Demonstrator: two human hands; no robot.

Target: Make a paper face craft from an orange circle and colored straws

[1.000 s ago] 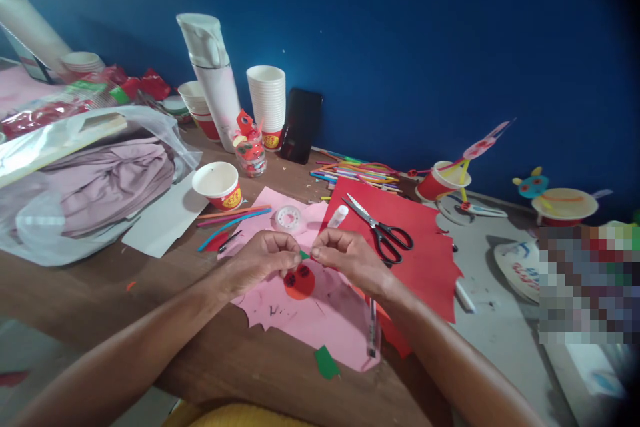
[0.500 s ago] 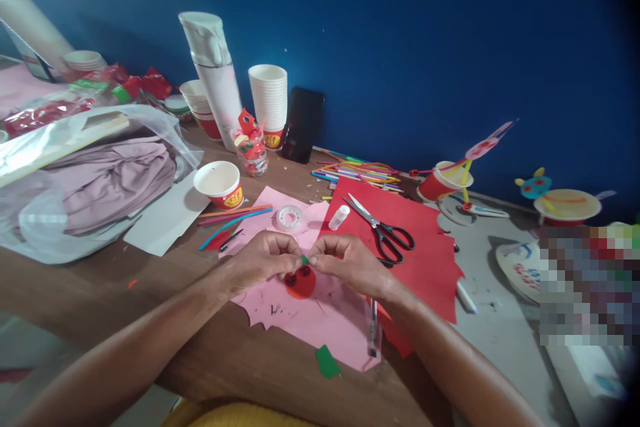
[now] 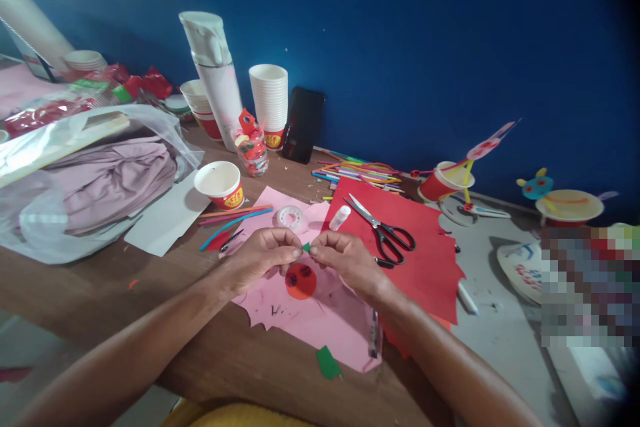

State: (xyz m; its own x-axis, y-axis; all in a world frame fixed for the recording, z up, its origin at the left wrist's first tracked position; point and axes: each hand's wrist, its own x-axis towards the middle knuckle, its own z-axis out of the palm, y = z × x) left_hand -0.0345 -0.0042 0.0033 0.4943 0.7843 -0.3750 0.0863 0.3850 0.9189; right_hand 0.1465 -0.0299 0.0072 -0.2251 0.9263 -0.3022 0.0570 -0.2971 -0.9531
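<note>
Beneath a blue wall, the head view is showing a wooden tabletop where a red-orange disc with two dark round patches is lying on pink paper. Left hand and right hand are pinching a small green paper piece between them; having just shifted slightly away from the disc, they are leaving both patches showing, so the piece is seemingly being handled separately.

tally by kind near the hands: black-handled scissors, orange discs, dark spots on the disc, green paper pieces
Black-handled scissors: 1
Orange disc: 1
Dark spots on the disc: 2
Green paper pieces: 2, one between the left hand and the right hand, one by the edge of the pink sheet
Total: 6
</note>
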